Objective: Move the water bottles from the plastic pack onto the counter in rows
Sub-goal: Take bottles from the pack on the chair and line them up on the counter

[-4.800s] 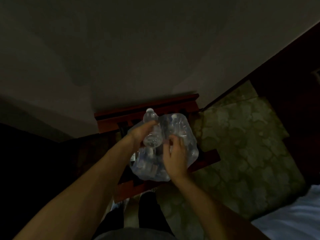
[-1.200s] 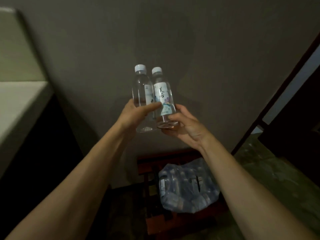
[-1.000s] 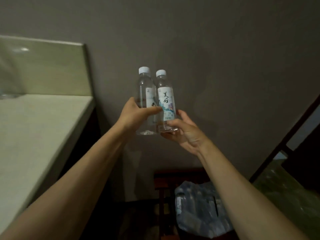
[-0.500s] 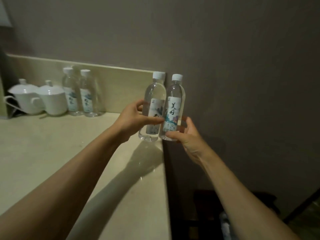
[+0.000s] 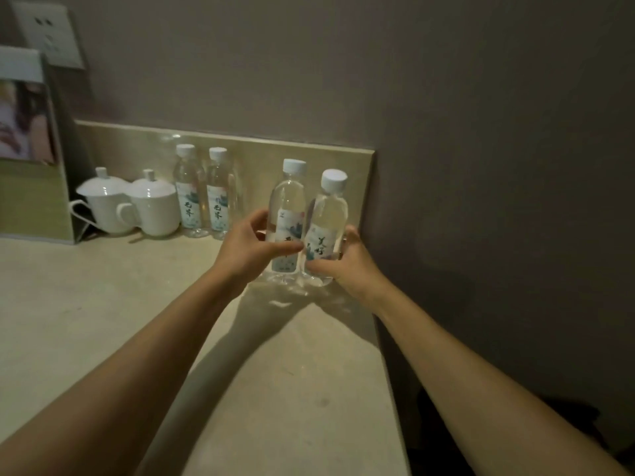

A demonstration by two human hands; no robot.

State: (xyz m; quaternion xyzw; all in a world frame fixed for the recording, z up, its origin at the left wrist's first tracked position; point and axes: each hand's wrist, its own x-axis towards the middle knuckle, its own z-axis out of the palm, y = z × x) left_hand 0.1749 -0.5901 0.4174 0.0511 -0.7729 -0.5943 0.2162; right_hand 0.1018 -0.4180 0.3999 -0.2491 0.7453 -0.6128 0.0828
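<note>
My left hand (image 5: 245,250) grips a clear water bottle (image 5: 288,201) with a white cap, and my right hand (image 5: 347,266) grips a second water bottle (image 5: 328,214) right beside it. Both stand upright with their bases at or just above the beige counter (image 5: 137,321), near its back right corner. Two more bottles (image 5: 202,194) stand side by side against the low backsplash further left. The plastic pack is out of view.
Two white lidded cups (image 5: 137,204) stand left of the standing bottles. A framed card stand (image 5: 27,149) is at the far left, under a wall socket (image 5: 51,32). The counter's right edge (image 5: 388,372) drops off beside a grey wall.
I have carried the two bottles from above the pack over to the counter and lowered them to its back right corner. The view has swung left, away from the pack.
</note>
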